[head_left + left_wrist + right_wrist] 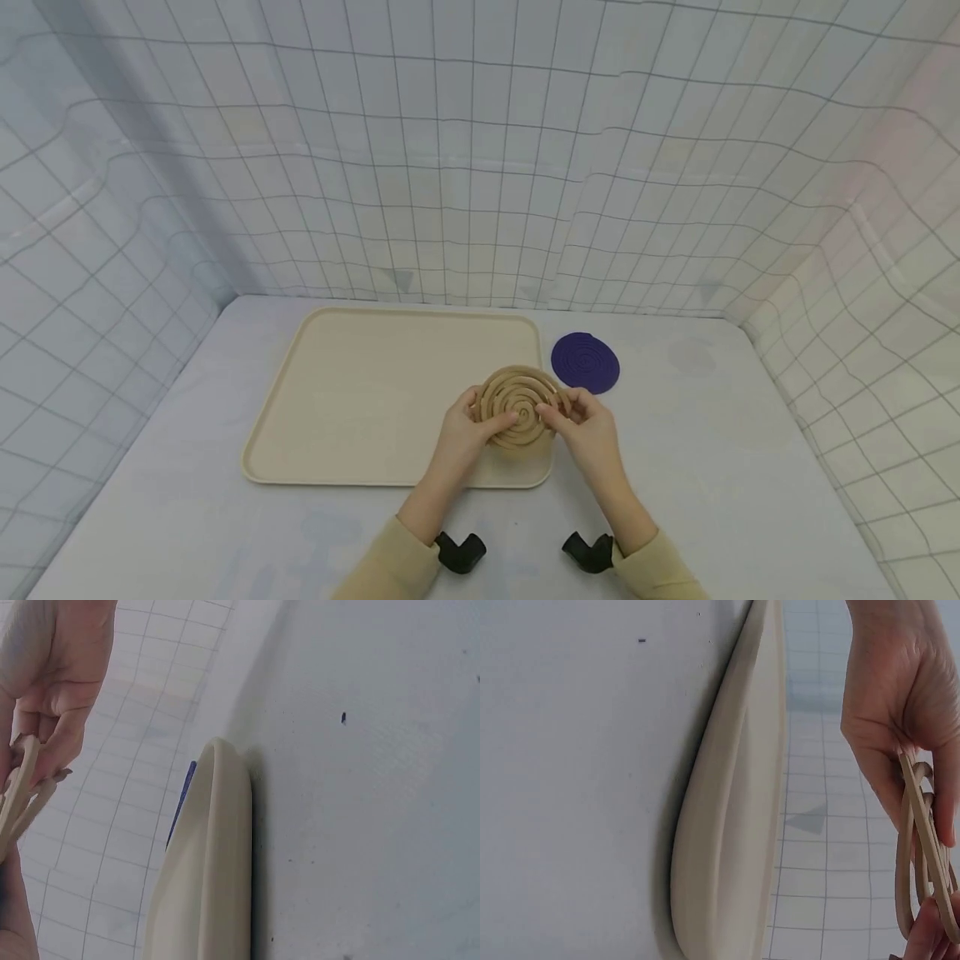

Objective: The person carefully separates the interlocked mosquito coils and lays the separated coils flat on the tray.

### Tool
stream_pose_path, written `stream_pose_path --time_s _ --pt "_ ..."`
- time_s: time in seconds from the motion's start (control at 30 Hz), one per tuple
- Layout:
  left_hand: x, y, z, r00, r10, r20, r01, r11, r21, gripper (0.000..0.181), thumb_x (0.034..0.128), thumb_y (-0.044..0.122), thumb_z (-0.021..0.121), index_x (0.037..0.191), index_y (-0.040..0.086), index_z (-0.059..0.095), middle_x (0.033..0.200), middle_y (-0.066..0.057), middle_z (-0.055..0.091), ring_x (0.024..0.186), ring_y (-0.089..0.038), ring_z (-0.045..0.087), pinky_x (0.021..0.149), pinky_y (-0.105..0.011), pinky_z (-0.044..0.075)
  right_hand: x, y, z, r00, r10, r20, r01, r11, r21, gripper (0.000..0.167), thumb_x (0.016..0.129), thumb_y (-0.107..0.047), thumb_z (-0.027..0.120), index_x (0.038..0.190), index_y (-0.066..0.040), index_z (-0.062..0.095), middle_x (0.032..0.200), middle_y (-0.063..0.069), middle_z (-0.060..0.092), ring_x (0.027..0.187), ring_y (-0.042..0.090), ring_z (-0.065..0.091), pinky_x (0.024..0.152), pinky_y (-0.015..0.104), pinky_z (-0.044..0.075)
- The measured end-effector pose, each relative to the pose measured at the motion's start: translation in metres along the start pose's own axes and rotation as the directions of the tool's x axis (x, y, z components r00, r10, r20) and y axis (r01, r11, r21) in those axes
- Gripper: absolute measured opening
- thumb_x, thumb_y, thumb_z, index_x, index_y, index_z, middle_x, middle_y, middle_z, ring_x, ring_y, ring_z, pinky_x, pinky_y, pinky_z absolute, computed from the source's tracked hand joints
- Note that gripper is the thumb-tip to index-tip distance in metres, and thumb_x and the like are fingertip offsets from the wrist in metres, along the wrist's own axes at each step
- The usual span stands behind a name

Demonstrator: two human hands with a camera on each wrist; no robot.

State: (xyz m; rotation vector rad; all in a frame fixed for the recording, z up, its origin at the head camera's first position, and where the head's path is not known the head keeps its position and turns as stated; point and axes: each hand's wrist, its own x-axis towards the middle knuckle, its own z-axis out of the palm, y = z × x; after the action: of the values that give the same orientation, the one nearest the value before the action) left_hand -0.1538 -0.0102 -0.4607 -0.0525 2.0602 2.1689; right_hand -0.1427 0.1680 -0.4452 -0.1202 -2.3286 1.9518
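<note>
A tan coil (517,404) wound in a flat spiral is held up over the right end of a cream tray (360,392). My left hand (465,429) grips its left side, the thumb lying across the front near the centre. On the other side, my right hand (588,429) pinches the outer turns between thumb and fingers. Seen edge-on in the right wrist view, the coil (922,855) has its rings spread apart in loops. In the left wrist view only part of the coil (22,787) shows at the left border.
A purple spiral disc (585,362) lies on the white table (697,450), just right of the tray's far corner. Sheets with a grid of lines (487,183) rise behind the table and along both sides. Black pieces (461,553) sit at both wrists.
</note>
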Motion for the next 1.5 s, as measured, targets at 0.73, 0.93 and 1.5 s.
stream_pose_path --time_s 0.73,0.93,1.5 --pt "0.003 0.015 -0.024 0.961 0.089 0.261 -0.204 0.866 0.456 0.033 0.0783 0.026 0.084 0.102 0.013 0.064 0.091 -0.002 0.067 0.075 -0.011 0.056 0.065 -0.026 0.047 0.001 -0.006 -0.005 0.953 -0.183 0.24 0.262 0.897 -0.356 0.02 0.08 -0.014 0.081 0.096 -0.012 0.07 0.085 0.0 0.068 0.073 0.007 0.056 0.064 0.02 0.049" --pt "0.006 0.009 -0.028 0.968 0.034 0.248 -0.13 0.916 0.379 0.039 0.0806 0.029 0.082 0.11 0.011 0.065 0.085 -0.004 0.072 0.071 -0.009 0.062 0.066 -0.025 0.051 0.002 -0.006 -0.001 0.976 -0.109 0.189 0.167 0.93 -0.328 0.019 0.08 -0.014 0.081 0.096 -0.01 0.071 0.081 0.001 0.067 0.07 0.008 0.056 0.061 0.02 0.048" --pt "0.0 -0.009 -0.015 0.999 0.04 0.002 -0.04 0.997 0.062 0.034 0.0839 0.02 0.078 0.109 0.0 0.066 0.099 -0.013 0.075 0.081 -0.007 0.067 0.073 -0.02 0.053 0.002 -0.001 0.01 0.998 0.006 0.055 -0.001 0.996 -0.092 0.029 0.083 -0.013 0.079 0.102 0.002 0.064 0.079 0.006 0.067 0.065 0.005 0.061 0.061 0.018 0.051"
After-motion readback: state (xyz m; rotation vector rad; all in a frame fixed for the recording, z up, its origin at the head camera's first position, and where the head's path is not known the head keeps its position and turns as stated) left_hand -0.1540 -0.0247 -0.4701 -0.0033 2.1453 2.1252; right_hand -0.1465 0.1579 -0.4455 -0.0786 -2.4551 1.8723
